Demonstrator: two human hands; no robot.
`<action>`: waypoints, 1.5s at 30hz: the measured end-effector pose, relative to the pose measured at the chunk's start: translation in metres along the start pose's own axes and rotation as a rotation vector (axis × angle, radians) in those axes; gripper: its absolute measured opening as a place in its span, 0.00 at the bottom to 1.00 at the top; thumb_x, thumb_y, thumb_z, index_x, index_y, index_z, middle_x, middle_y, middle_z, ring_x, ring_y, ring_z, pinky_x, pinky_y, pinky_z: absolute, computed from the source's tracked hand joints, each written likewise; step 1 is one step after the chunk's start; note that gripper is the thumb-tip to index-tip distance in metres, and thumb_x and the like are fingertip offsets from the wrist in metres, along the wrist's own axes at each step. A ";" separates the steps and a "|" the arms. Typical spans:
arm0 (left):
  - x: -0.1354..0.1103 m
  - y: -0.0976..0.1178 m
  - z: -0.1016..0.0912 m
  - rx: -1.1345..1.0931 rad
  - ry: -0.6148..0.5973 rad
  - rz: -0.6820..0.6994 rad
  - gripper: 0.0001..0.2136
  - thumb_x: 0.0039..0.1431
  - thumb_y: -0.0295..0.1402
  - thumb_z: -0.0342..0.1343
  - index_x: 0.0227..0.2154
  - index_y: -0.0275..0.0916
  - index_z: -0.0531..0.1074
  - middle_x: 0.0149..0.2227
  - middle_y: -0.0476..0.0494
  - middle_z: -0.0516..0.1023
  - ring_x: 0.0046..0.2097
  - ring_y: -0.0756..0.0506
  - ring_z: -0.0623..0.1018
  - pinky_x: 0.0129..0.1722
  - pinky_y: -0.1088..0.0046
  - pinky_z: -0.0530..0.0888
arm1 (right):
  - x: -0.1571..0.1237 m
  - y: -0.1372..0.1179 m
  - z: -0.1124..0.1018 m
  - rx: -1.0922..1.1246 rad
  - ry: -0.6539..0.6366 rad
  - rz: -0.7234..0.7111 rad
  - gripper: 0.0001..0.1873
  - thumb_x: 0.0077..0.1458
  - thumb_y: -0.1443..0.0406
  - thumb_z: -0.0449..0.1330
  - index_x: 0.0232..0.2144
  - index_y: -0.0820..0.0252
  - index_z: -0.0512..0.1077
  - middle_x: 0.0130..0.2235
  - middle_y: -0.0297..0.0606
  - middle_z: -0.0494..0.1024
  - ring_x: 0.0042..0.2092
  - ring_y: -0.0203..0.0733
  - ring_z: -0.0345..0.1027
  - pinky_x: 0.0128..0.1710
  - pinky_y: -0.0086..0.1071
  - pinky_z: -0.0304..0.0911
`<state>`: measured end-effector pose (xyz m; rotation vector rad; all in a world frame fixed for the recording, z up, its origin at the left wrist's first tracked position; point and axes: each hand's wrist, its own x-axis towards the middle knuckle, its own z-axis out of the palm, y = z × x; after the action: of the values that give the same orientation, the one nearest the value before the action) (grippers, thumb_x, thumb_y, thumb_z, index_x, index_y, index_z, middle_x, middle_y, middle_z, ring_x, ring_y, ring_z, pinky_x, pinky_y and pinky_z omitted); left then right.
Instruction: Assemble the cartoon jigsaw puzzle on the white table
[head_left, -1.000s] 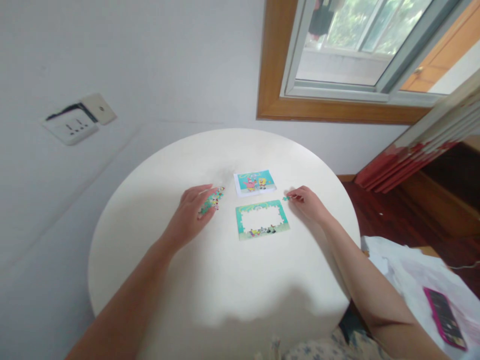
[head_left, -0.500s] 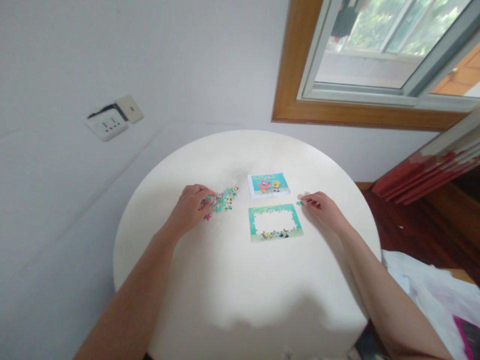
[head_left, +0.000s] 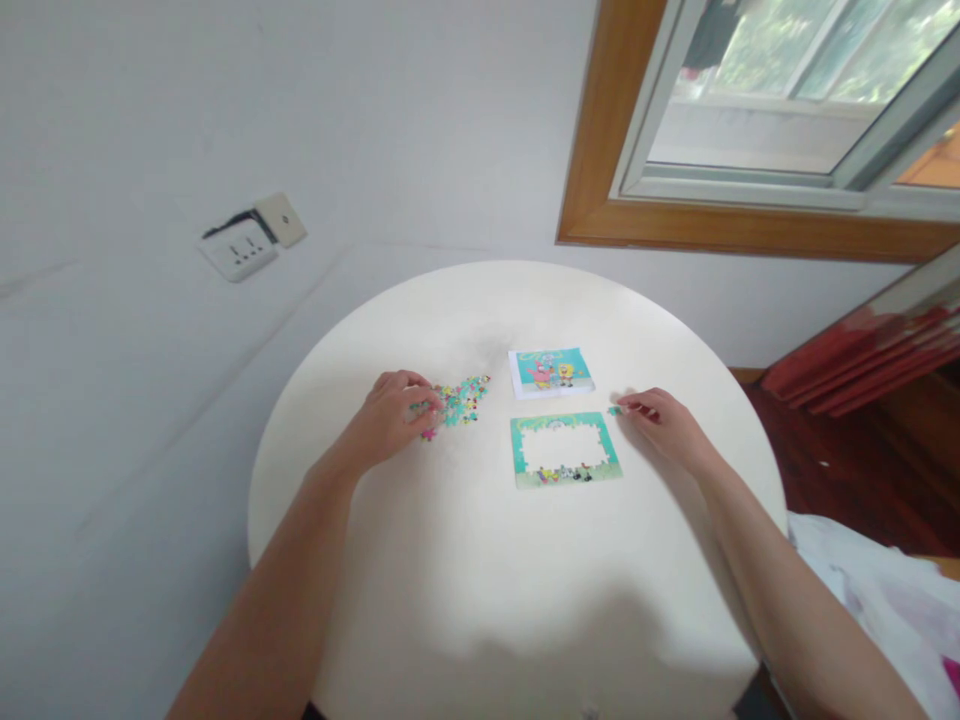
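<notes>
My left hand rests at the left edge of a pile of small jigsaw puzzle pieces, mostly teal. Its fingers are curved and apart, with some pieces showing between them. On the right, my right hand pinches a teal puzzle piece at its fingertips, close to the table surface. Between my hands lies a puzzle frame with a teal and green printed border and a white middle. Just behind it is a cartoon picture card showing a pink and a yellow figure.
Everything lies on a round white table against a pale wall. A wall socket is at the left. A wood-framed window and a red curtain are at the right, with white cloth or plastic below.
The whole view has shifted slightly, so things appear farther right. My left fingers have moved a little over the pile's edge. My right hand keeps the puzzle piece in about the same place.
</notes>
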<state>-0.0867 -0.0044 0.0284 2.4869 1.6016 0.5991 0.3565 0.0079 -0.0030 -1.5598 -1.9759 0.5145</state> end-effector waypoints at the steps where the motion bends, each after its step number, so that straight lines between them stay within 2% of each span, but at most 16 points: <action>1: -0.001 0.001 0.000 -0.009 -0.015 0.007 0.10 0.58 0.39 0.54 0.36 0.43 0.78 0.44 0.42 0.72 0.48 0.40 0.71 0.55 0.55 0.64 | 0.000 0.000 0.000 0.001 0.001 -0.004 0.13 0.57 0.65 0.56 0.41 0.58 0.78 0.37 0.40 0.76 0.36 0.39 0.70 0.36 0.30 0.66; 12: -0.001 0.002 0.011 -0.034 -0.101 0.025 0.10 0.58 0.38 0.56 0.40 0.44 0.77 0.46 0.42 0.70 0.51 0.39 0.69 0.56 0.54 0.64 | 0.000 -0.002 0.000 0.017 0.019 -0.001 0.12 0.56 0.63 0.56 0.38 0.58 0.79 0.37 0.42 0.77 0.36 0.41 0.71 0.35 0.31 0.65; 18: 0.000 0.005 0.011 -0.043 -0.099 0.028 0.10 0.57 0.38 0.55 0.38 0.43 0.77 0.45 0.42 0.70 0.50 0.40 0.69 0.56 0.56 0.65 | 0.000 -0.002 0.000 0.022 0.005 0.009 0.13 0.57 0.62 0.57 0.38 0.59 0.79 0.38 0.43 0.77 0.35 0.41 0.71 0.35 0.32 0.66; 23: 0.001 0.009 0.012 -0.054 -0.112 0.042 0.10 0.59 0.37 0.53 0.33 0.43 0.78 0.45 0.42 0.70 0.51 0.40 0.69 0.56 0.55 0.64 | 0.000 -0.002 -0.001 0.035 -0.004 -0.004 0.13 0.57 0.60 0.57 0.40 0.58 0.79 0.38 0.42 0.76 0.36 0.40 0.70 0.35 0.31 0.66; 27: 0.001 0.012 0.003 -0.106 -0.125 0.065 0.10 0.59 0.37 0.53 0.35 0.42 0.78 0.45 0.41 0.71 0.51 0.40 0.69 0.56 0.55 0.63 | 0.000 -0.001 -0.001 0.020 -0.008 -0.008 0.14 0.57 0.60 0.57 0.39 0.58 0.79 0.38 0.42 0.76 0.34 0.40 0.69 0.35 0.32 0.65; 32: -0.006 0.011 -0.010 -0.151 -0.235 0.092 0.10 0.57 0.37 0.56 0.39 0.44 0.78 0.50 0.42 0.71 0.55 0.39 0.68 0.58 0.54 0.63 | 0.001 0.001 0.000 0.012 -0.013 -0.004 0.14 0.58 0.60 0.56 0.39 0.59 0.79 0.38 0.43 0.76 0.33 0.39 0.68 0.36 0.32 0.65; 36: -0.011 0.012 -0.009 -0.140 -0.321 0.062 0.10 0.52 0.38 0.62 0.39 0.48 0.79 0.55 0.44 0.67 0.59 0.36 0.64 0.60 0.54 0.62 | 0.001 0.001 0.000 0.008 -0.021 -0.010 0.15 0.57 0.60 0.56 0.40 0.60 0.79 0.38 0.43 0.76 0.33 0.40 0.68 0.35 0.32 0.64; 45: -0.007 0.023 0.006 -0.077 -0.216 0.077 0.07 0.52 0.36 0.62 0.35 0.47 0.78 0.55 0.43 0.65 0.61 0.35 0.61 0.60 0.52 0.62 | 0.002 0.001 -0.001 0.005 -0.024 -0.007 0.16 0.57 0.59 0.55 0.39 0.61 0.79 0.38 0.43 0.75 0.32 0.39 0.67 0.34 0.32 0.64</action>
<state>-0.0673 -0.0199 0.0279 2.4692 1.3850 0.3770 0.3572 0.0096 -0.0024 -1.5496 -1.9961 0.5374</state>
